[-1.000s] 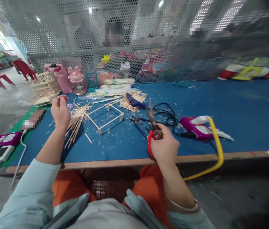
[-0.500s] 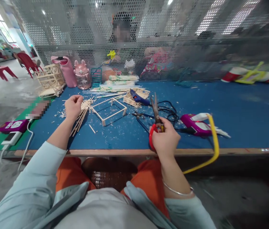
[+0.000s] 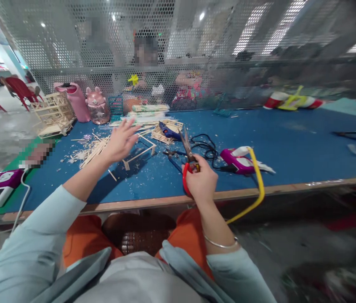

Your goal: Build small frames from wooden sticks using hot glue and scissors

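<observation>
Head view: the left hand point(image 3: 119, 145) is spreading its fingers wide over the stick frame point(image 3: 126, 165), lying near the surface's point(image 3: 291, 155) front edge, seemingly light, fragile, best pinched at corner posts; the right hand point(image 3: 203, 179) is gripping scissors point(image 3: 191, 158).

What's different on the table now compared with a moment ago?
The left hand has moved rightward from beside the loose sticks to over the near-left part of the square stick frame, its pinched fingers now spread. The right hand still holds the scissors; the frame stays put.
</observation>
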Motion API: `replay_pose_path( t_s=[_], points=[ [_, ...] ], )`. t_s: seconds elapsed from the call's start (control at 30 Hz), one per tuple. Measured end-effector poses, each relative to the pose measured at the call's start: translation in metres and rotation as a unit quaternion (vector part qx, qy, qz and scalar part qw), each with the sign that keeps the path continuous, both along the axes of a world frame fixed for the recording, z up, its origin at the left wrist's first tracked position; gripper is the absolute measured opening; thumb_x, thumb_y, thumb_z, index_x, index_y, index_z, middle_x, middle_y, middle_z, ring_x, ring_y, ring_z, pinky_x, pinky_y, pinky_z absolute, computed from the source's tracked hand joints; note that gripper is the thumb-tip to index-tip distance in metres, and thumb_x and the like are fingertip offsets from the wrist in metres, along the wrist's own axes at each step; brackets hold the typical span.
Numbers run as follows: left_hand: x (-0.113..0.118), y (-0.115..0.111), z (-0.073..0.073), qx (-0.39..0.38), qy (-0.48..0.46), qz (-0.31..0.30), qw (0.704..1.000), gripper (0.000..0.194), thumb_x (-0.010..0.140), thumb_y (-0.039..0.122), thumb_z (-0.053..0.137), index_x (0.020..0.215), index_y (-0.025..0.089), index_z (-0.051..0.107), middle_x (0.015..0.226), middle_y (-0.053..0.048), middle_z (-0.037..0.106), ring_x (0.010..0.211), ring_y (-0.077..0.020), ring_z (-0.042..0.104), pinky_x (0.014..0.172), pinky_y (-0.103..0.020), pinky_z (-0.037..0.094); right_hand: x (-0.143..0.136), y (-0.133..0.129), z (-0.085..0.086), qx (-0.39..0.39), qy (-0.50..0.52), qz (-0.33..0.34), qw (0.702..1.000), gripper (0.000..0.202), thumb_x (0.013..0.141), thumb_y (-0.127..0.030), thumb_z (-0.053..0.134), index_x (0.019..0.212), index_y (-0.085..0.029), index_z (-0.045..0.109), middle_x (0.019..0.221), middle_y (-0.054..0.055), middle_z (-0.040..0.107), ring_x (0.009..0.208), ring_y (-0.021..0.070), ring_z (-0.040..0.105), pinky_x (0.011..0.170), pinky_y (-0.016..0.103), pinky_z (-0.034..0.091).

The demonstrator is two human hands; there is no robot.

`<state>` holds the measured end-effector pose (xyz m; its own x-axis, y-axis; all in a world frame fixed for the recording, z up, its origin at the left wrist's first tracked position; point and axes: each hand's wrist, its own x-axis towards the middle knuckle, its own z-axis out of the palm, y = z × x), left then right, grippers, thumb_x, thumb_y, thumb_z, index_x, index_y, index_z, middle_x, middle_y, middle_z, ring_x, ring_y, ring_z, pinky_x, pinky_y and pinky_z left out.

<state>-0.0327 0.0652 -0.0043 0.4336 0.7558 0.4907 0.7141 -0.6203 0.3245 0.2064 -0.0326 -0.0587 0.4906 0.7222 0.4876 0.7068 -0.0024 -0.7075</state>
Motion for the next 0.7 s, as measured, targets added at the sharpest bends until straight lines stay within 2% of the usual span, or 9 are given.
replay_pose_path(
  t_s=[0.07,0.17,0.23,0.33,0.5,0.6,0.67,0.7],
  points=[
    [0.025,0.000,0.005,-0.080,0.125,-0.066,0.987,0.048,0.093,0.040,0.028,0.140,0.028,0.033,0.154,-0.004,0.014,0.141,-0.0306,0.004,0.105,-0.066,0.005,0.000,0.000,-0.001,0.000,-0.004,-0.002,1.000,0.045,0.068,-0.031,0.056,0.109,-0.014,0.064,0.078,0.008,0.067,0.058,0.0168,0.054,0.063,0.031,0.046],
    [0.045,0.004,0.004,-0.167,0.252,-0.101,0.948,0.052,0.093,0.043,0.023,0.144,0.031,0.022,0.154,-0.002,0.007,0.141,-0.0311,-0.001,0.103,-0.068,-0.001,0.000,-0.001,-0.001,-0.008,-0.001,-0.001,1.000,0.044,0.069,-0.031,0.056,0.110,-0.014,0.063,0.077,0.007,0.066,0.058,0.0166,0.053,0.061,0.031,0.045],
    [0.047,0.008,0.001,-0.186,0.278,-0.106,0.936,0.053,0.093,0.042,0.021,0.145,0.032,0.015,0.154,-0.001,0.003,0.141,-0.0293,0.000,0.104,-0.067,0.000,0.000,-0.001,-0.001,-0.011,0.002,0.003,1.000,0.043,0.070,-0.031,0.055,0.109,-0.015,0.064,0.074,0.006,0.065,0.056,0.0163,0.053,0.060,0.030,0.044],
    [0.045,0.009,-0.002,-0.195,0.275,-0.114,0.935,0.054,0.093,0.042,0.019,0.145,0.032,0.011,0.154,-0.001,0.002,0.142,-0.0277,0.000,0.105,-0.066,0.002,0.001,-0.001,-0.002,-0.004,-0.004,0.008,1.000,0.041,0.070,-0.030,0.056,0.107,-0.016,0.064,0.075,0.005,0.065,0.057,0.0159,0.052,0.060,0.030,0.044],
    [0.042,0.010,-0.002,-0.210,0.222,-0.122,0.944,0.056,0.092,0.045,0.022,0.145,0.029,0.016,0.154,-0.002,0.007,0.141,-0.0288,0.001,0.105,-0.065,0.000,0.002,0.000,-0.005,0.010,-0.011,0.013,1.000,0.039,0.071,-0.031,0.055,0.106,-0.016,0.064,0.076,0.005,0.065,0.057,0.0155,0.053,0.060,0.029,0.044],
    [0.022,0.029,0.006,-0.183,0.076,-0.098,0.975,0.063,0.091,0.051,0.019,0.147,0.023,0.012,0.154,-0.005,0.009,0.142,-0.0242,0.005,0.112,-0.051,0.006,0.003,0.001,-0.006,0.017,-0.009,0.018,1.000,0.039,0.071,-0.032,0.055,0.106,-0.017,0.064,0.076,0.005,0.065,0.058,0.0159,0.054,0.061,0.029,0.044],
    [0.000,0.045,0.014,-0.129,-0.043,-0.040,0.990,0.066,0.092,0.051,0.011,0.147,0.015,0.005,0.154,-0.009,0.004,0.141,-0.0199,0.009,0.113,-0.041,0.012,0.004,0.001,-0.007,0.024,-0.012,0.019,0.999,0.039,0.070,-0.032,0.055,0.105,-0.017,0.065,0.077,0.006,0.066,0.060,0.0169,0.055,0.062,0.030,0.045],
    [-0.012,0.051,0.017,-0.115,-0.069,-0.006,0.991,0.066,0.092,0.049,0.008,0.147,0.014,0.005,0.154,-0.009,0.006,0.141,-0.0190,0.010,0.114,-0.039,0.013,0.004,0.002,-0.007,0.027,-0.013,0.019,0.999,0.039,0.070,-0.032,0.055,0.104,-0.017,0.065,0.077,0.006,0.067,0.061,0.0174,0.055,0.063,0.031,0.045]
  ],
)
